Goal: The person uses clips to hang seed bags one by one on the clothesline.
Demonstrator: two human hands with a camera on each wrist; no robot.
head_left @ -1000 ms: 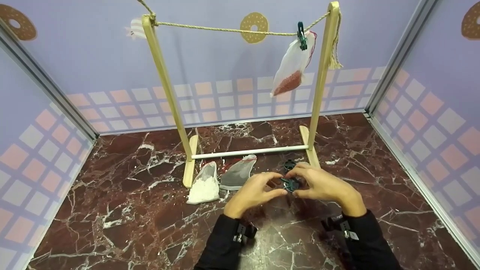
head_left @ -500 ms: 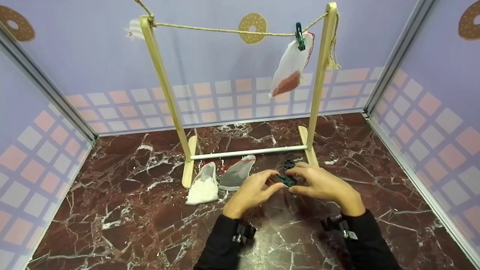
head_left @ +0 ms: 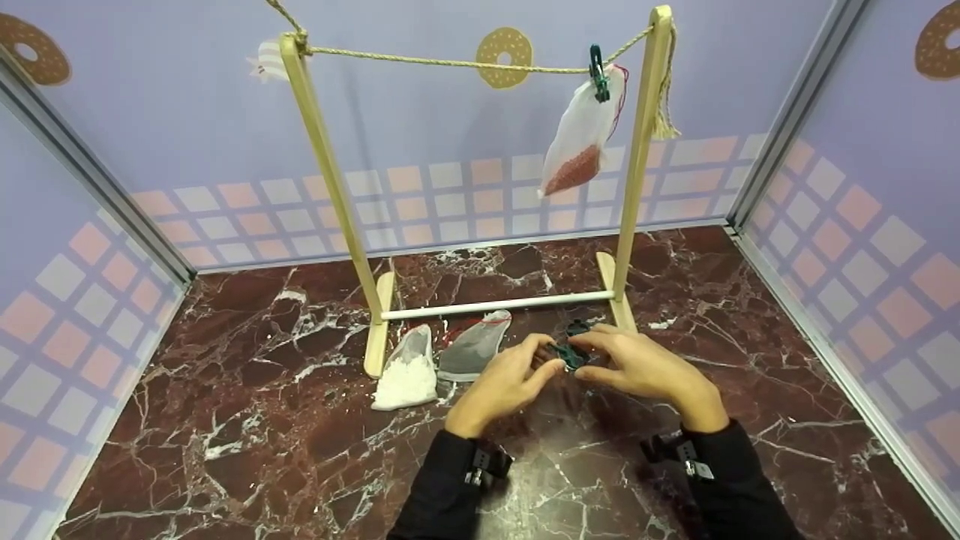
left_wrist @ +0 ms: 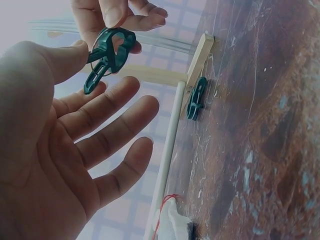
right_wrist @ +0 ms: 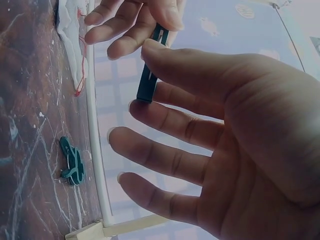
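A green clip (head_left: 570,357) is held just above the table between the fingertips of both hands. My left hand (head_left: 504,386) pinches one side of it; in the left wrist view the left thumb lies against a handle of the clip (left_wrist: 114,49), the other fingers spread. From the other side my right hand (head_left: 649,367) pinches it, and the right wrist view shows the thumb on the clip (right_wrist: 150,80) and a fingertip at its end. A second green clip (head_left: 577,327) lies on the table just beyond, seen also in the right wrist view (right_wrist: 73,162).
A wooden rack (head_left: 321,161) carries a rope (head_left: 435,61), where a green clip (head_left: 599,75) holds a mesh bag (head_left: 576,161) with red contents. A white-filled bag (head_left: 405,381) and a grey bag (head_left: 474,349) lie left of my hands. A white rod (head_left: 499,305) joins the rack's feet.
The clip between my hands has shifted slightly left and away from me and has turned a little. Both hands stay close together around it.
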